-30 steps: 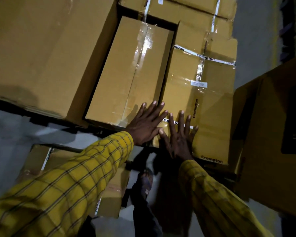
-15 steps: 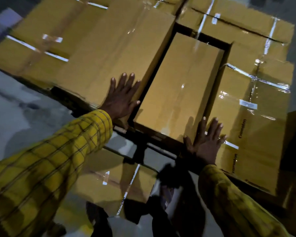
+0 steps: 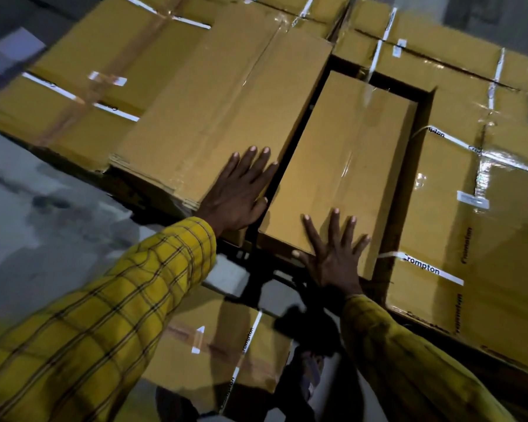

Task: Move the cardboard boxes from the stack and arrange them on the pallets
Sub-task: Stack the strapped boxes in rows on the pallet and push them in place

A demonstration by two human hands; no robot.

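Cardboard boxes cover the dark pallet [image 3: 258, 261]. A narrow taped box [image 3: 339, 175] sits low in a gap between a plain wide box [image 3: 223, 114] and a Crompton-strapped box [image 3: 482, 239]. The right hand [image 3: 333, 254] lies flat on the narrow box's near end, fingers spread, gripping nothing. The left hand [image 3: 241, 190] presses flat on the wide box's near corner, fingers straight. Another strapped box [image 3: 223, 345] rests on the grey floor [image 3: 43, 233] below.
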